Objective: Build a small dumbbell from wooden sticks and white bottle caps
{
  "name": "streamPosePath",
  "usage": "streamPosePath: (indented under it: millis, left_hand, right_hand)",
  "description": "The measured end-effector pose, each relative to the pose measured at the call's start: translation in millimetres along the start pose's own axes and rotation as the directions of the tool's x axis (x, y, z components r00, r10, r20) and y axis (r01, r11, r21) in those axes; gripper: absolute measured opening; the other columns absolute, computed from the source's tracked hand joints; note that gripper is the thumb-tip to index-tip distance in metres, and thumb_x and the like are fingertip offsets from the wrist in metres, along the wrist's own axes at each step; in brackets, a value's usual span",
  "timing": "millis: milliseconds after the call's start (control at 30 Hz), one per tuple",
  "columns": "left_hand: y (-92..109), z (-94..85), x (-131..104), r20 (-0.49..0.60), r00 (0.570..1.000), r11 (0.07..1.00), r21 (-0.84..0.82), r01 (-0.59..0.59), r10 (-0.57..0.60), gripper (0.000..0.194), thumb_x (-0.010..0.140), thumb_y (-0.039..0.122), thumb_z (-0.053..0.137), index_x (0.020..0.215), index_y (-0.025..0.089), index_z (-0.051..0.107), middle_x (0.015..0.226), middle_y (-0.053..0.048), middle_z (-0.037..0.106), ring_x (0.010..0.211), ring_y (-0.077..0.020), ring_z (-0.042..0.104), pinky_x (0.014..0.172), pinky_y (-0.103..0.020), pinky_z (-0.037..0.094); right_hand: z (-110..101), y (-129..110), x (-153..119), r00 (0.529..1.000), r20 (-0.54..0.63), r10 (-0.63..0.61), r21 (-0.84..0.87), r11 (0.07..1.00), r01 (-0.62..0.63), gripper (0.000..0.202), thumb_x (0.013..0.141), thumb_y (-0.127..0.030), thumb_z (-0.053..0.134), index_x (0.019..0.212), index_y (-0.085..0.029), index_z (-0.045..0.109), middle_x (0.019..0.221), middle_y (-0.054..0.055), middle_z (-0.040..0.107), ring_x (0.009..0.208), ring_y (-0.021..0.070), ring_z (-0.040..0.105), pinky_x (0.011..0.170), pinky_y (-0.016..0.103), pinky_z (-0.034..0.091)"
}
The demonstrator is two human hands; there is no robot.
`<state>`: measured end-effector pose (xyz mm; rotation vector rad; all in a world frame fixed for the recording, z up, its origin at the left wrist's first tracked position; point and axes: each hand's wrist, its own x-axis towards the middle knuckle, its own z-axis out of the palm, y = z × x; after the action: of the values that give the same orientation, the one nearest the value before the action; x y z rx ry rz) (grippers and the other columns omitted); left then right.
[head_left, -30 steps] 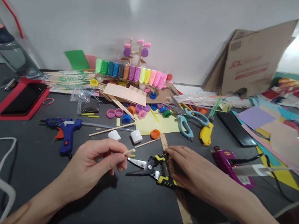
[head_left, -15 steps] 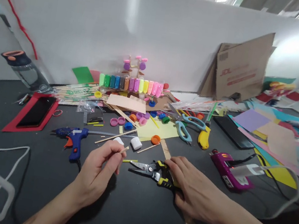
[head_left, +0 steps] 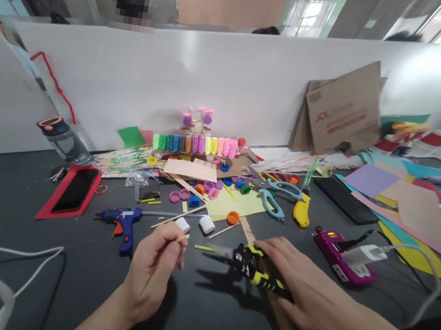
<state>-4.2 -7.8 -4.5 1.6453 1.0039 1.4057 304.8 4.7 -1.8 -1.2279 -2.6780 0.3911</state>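
Observation:
A short thin wooden stick (head_left: 182,238) is pinched between the thumb and fingers of my left hand (head_left: 151,271). My right hand (head_left: 294,282) grips yellow-and-black pliers (head_left: 252,265) by the handles. Their jaws point left toward my left hand, blurred by motion, with a shadow on the table below. A flat wooden strip (head_left: 246,229) runs partly under the pliers and my right hand. Just beyond the jaws lies a thin yellow stick (head_left: 204,248). Two white caps (head_left: 206,225) and a loose wooden stick (head_left: 223,231) lie behind my left hand.
A blue glue gun (head_left: 123,222) lies left. Farther back are light-blue scissors (head_left: 273,204), a yellow cutter (head_left: 302,210), coloured caps and clay packs (head_left: 198,144). A purple power strip (head_left: 344,257) with cables sits right; a bottle (head_left: 65,140) and phone (head_left: 75,190) stand left.
The view has tilted up, so the table sits lower and people's heads show behind the partition. The pliers have turned and lifted in my right hand. My left hand still pinches the stick.

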Motion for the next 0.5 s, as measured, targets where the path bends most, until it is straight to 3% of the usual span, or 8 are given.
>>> streamPosePath:
  millis: [133,267,400,500]
  left_hand:
    - [20,3.0,12,-0.018,0.997,0.997,0.03,0.073,-0.072,0.022,0.102,0.03,0.044,0.094,0.021,0.062,0.067,0.002,0.05,0.06,-0.0128,0.047,0.058,-0.026,0.041]
    - [45,7.6,35,-0.104,0.994,0.999,-0.031,0.021,-0.024,0.018,0.101,0.029,0.047,0.101,0.021,0.062,0.066,0.003,0.048,0.059,-0.0124,0.045,0.055,-0.024,0.041]
    - [61,8.2,52,-0.225,0.974,0.991,-0.131,-0.033,0.003,0.022,0.1,0.028,0.045,0.087,0.021,0.061,0.064,0.004,0.044,0.055,-0.0113,0.04,0.052,-0.023,0.04]
    - [56,1.6,55,-0.259,0.966,0.992,-0.121,-0.04,0.007,0.022,0.1,0.031,0.047,0.084,0.021,0.06,0.061,0.005,0.041,0.053,-0.0109,0.036,0.051,-0.023,0.037]
  right_hand:
    - [-26,-31,20,0.975,-0.214,0.061,0.173,0.985,-0.024,0.072,0.073,-0.015,0.056,0.143,-0.017,0.037,0.139,0.019,0.054,0.128,0.033,0.054,0.105,0.047,0.049]
    - [-48,-54,58,0.914,-0.402,-0.062,0.177,0.974,0.144,0.072,0.068,-0.013,0.057,0.137,-0.016,0.039,0.133,0.018,0.056,0.126,0.0331,0.054,0.107,0.049,0.045]
    - [-62,-62,92,0.88,-0.454,-0.137,0.142,0.964,0.223,0.069,0.065,-0.012,0.057,0.133,-0.016,0.042,0.127,0.017,0.058,0.12,0.0319,0.056,0.103,0.047,0.047]
    - [-64,-63,109,0.875,-0.453,-0.17,0.118,0.962,0.248,0.071,0.063,-0.012,0.057,0.132,-0.018,0.042,0.127,0.017,0.057,0.119,0.0331,0.055,0.099,0.046,0.049]
